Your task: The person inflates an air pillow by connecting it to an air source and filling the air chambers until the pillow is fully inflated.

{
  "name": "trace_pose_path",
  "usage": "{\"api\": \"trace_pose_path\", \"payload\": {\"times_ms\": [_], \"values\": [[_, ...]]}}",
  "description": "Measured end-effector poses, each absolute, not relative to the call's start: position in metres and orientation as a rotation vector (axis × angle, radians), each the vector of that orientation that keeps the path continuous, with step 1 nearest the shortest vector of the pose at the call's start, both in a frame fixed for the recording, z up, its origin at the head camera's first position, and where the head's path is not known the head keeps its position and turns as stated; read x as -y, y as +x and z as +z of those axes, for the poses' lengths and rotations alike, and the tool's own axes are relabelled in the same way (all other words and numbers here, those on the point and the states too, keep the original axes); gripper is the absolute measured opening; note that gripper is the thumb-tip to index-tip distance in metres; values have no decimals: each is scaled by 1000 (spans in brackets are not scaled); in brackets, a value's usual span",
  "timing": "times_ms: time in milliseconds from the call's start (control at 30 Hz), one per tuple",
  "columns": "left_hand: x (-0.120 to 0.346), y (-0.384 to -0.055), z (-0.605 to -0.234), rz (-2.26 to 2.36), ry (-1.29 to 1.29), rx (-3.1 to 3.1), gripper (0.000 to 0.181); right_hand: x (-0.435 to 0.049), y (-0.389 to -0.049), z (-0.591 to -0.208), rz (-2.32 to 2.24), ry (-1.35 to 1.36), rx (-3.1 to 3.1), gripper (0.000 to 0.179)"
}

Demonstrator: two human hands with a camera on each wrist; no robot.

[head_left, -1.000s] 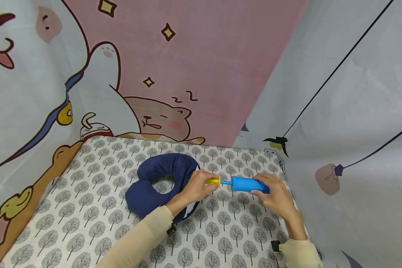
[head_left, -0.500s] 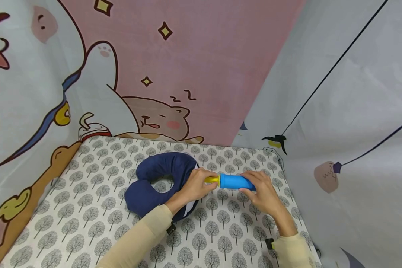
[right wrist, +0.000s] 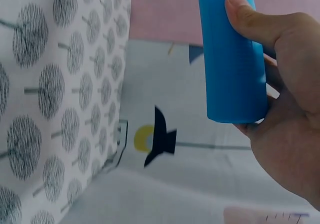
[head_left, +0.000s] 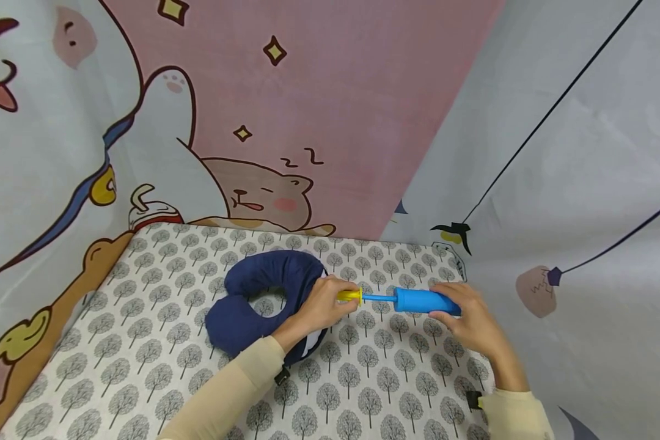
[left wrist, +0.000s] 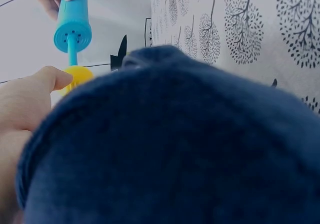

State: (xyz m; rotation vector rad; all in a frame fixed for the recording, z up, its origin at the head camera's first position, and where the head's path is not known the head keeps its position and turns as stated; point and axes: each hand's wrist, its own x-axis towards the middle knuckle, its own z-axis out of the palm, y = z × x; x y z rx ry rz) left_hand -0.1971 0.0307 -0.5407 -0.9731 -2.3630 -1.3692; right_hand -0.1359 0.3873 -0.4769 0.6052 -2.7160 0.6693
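Note:
A navy U-shaped neck pillow point(head_left: 286, 269) lies on the tree-print cloth, with a white strip along its right edge. At that edge my left hand point(head_left: 324, 302) pinches the yellow end piece point(head_left: 349, 296) of a blue hand pump point(head_left: 420, 300). A thin blue rod point(head_left: 378, 298) shows between the yellow piece and the pump's barrel. My right hand point(head_left: 470, 318) grips the far end of the barrel, thumb along its side in the right wrist view. In the left wrist view the pillow point(left wrist: 170, 144) fills the foreground and hides much of the left hand point(left wrist: 22, 101).
The surface point(head_left: 143, 373) wears a white cloth printed with grey trees. Cartoon-printed fabric walls point(head_left: 363, 122) rise behind it and on both sides; the right wall point(head_left: 583, 342) stands close to the right forearm.
My right hand first slid the barrel left, hiding the rod, then drew it back right, so more rod shows than a second ago. The left hand and pillow stay nearly still.

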Motion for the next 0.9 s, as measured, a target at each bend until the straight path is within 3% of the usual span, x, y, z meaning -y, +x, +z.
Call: {"api": "trace_pose_path", "payload": {"times_ms": [467, 900], "values": [[-27, -193, -533, -1413, -956, 2399, 21, -433, -127, -465, 783, 427, 2798, 60], [-26, -185, -520, -1390, -951, 2506, 26, -385, -130, -478, 729, 551, 2654, 58]]}}
